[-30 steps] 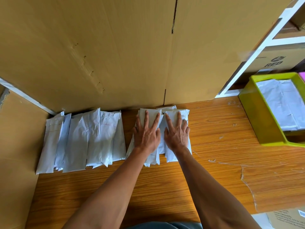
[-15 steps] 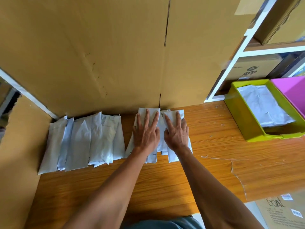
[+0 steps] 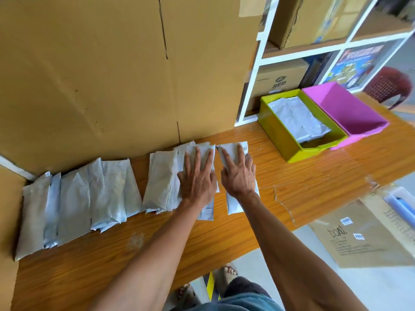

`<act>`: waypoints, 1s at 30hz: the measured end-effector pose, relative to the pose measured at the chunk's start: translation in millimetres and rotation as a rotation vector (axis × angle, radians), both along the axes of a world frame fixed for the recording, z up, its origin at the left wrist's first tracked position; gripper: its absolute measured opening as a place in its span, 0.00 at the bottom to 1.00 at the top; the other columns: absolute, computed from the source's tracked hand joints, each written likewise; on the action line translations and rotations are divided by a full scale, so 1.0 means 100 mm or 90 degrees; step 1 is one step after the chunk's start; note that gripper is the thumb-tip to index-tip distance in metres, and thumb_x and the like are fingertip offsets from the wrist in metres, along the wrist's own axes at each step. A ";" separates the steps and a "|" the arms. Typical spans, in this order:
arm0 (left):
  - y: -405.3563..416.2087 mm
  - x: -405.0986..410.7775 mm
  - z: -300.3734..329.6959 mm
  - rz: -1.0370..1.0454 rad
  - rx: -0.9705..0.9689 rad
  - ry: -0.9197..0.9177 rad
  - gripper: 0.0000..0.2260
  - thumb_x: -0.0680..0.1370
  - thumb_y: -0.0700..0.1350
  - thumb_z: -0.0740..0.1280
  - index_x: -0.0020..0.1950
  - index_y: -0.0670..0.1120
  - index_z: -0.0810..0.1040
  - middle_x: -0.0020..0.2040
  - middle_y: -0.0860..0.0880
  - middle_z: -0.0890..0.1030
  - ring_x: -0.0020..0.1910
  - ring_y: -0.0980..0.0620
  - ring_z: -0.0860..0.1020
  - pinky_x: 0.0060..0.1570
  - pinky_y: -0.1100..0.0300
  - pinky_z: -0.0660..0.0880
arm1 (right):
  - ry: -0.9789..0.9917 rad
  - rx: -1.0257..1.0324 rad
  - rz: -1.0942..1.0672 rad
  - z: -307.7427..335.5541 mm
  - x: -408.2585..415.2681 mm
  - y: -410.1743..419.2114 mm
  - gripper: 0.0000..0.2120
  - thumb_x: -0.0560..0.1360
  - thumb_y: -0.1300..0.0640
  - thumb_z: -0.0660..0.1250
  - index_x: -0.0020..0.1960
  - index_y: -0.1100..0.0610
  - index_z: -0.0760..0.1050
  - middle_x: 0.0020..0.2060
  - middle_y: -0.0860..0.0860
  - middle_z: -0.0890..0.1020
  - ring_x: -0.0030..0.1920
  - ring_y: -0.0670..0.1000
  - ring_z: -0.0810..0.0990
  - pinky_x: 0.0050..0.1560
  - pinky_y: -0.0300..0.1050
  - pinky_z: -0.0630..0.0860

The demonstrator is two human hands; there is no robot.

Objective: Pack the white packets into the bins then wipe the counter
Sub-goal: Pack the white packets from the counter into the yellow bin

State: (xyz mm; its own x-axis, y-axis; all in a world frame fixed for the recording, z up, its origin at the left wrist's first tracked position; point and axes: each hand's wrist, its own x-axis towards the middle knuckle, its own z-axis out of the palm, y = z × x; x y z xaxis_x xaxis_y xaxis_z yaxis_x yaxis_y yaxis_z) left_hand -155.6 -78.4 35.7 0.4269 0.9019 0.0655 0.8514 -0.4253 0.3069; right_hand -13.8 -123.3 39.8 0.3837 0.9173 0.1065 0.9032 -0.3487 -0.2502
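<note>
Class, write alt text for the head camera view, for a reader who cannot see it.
Two flat hands, the left hand and the right hand, press on white packets lying on a wooden counter. More packets lie to the left; a green bin holding packets and a pink bin stand to the right.

Tall cardboard sheets [image 3: 107, 70] back the wooden counter [image 3: 314, 176]; white shelving [image 3: 260, 57] stands right.

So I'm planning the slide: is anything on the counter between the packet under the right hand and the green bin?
Nothing visible: bare wooden counter lies between the white paper packet under the right hand and the lime-green plastic bin.
</note>
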 end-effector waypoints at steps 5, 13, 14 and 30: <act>-0.31 0.55 0.13 -0.056 0.005 -0.026 0.31 0.86 0.56 0.55 0.86 0.63 0.44 0.88 0.50 0.44 0.86 0.42 0.44 0.70 0.35 0.64 | 0.014 0.031 -0.037 0.15 0.49 -0.32 0.35 0.81 0.49 0.59 0.84 0.37 0.51 0.84 0.61 0.50 0.79 0.72 0.55 0.70 0.68 0.66; -0.77 1.74 0.27 -0.073 0.018 -0.036 0.31 0.85 0.56 0.54 0.85 0.65 0.44 0.87 0.50 0.47 0.85 0.40 0.47 0.70 0.34 0.64 | -0.010 0.074 -0.070 0.31 1.68 -0.98 0.34 0.80 0.50 0.61 0.84 0.40 0.55 0.82 0.63 0.55 0.76 0.75 0.59 0.66 0.68 0.69; -0.81 1.89 0.29 -0.067 0.019 -0.041 0.30 0.85 0.56 0.54 0.85 0.65 0.44 0.88 0.50 0.46 0.85 0.40 0.47 0.69 0.35 0.64 | -0.015 0.074 -0.071 0.32 1.82 -1.04 0.35 0.80 0.49 0.62 0.84 0.40 0.55 0.82 0.63 0.55 0.76 0.75 0.59 0.66 0.68 0.69; -1.05 3.57 0.48 -0.088 0.030 -0.046 0.30 0.86 0.56 0.54 0.85 0.65 0.45 0.87 0.50 0.45 0.86 0.42 0.44 0.72 0.31 0.61 | -0.001 0.103 -0.093 0.35 3.45 -1.41 0.34 0.79 0.51 0.63 0.83 0.42 0.59 0.81 0.64 0.59 0.75 0.75 0.62 0.65 0.69 0.71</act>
